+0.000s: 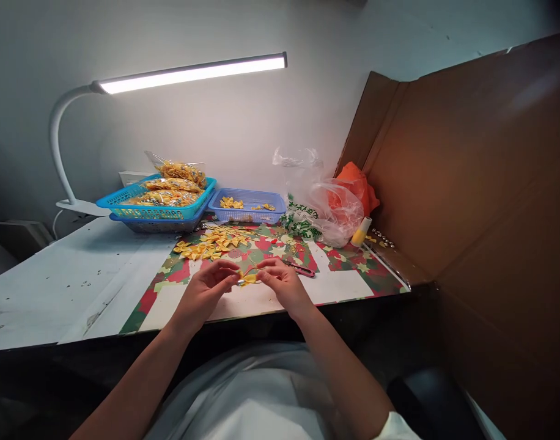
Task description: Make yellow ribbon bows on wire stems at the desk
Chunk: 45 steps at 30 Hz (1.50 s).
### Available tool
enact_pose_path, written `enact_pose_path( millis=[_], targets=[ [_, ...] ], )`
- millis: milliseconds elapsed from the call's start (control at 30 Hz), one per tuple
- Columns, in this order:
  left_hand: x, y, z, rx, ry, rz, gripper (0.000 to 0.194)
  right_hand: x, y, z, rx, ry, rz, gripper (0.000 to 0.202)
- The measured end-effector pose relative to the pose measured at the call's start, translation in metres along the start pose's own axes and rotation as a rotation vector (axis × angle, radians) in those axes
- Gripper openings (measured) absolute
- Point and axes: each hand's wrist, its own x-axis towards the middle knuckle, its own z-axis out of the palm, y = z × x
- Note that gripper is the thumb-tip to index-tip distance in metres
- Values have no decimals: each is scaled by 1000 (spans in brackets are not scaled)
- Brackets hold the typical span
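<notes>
Between my hands, just above the front part of the table, is a small yellow ribbon bow [249, 279] with a thin golden cord looping up from it. My left hand [211, 286] pinches its left side, where a small shiny silver bit shows by the fingertips. My right hand [283, 285] is closed at the bow's right side, thumb and forefinger together at the cord and ribbon; the exact grip is too small to make out. Beyond the hands lies a pile of yellow bows [205, 245] with cords. Pink-handled scissors [302, 270] rest behind my right hand, partly hidden by it.
Bagged yellow bows [170, 198] fill a blue basket [156, 212] at the back left. A shallower basket [273, 215] holds loose bows. Clear plastic bags [339, 214], an orange bag [357, 186] and a yellow-white tube [361, 232] stand right, beside tall cardboard [467, 159]. A lamp [192, 72] hangs overhead.
</notes>
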Motion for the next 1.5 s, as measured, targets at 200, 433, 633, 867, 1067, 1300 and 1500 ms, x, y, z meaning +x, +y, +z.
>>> enact_pose_path(
  millis=[200,433,633,867,1067,1300,1500],
  targets=[
    [-11,-10,7,12,185,89,27,-14,2,3,-44,337,-74,25],
    [-22,-15,15,-14,166,113,25,-15,2,17,306,-17,109,40],
    [-13,-8,8,-437,-215,-279,37,-10,0,13,336,-125,37,38],
    [-16,3,11,-414,-267,-160,30,-14,-4,4,276,-142,-54,42],
    [-11,8,1,-191,-334,14,36,-16,-9,-5,151,-252,-144,48],
    [-4,15,-13,26,-398,186,32,-16,-16,-21,-2,-297,-322,32],
    [-5,14,-7,33,-408,218,30,-14,-13,-21,-5,-260,-293,34]
  ],
)
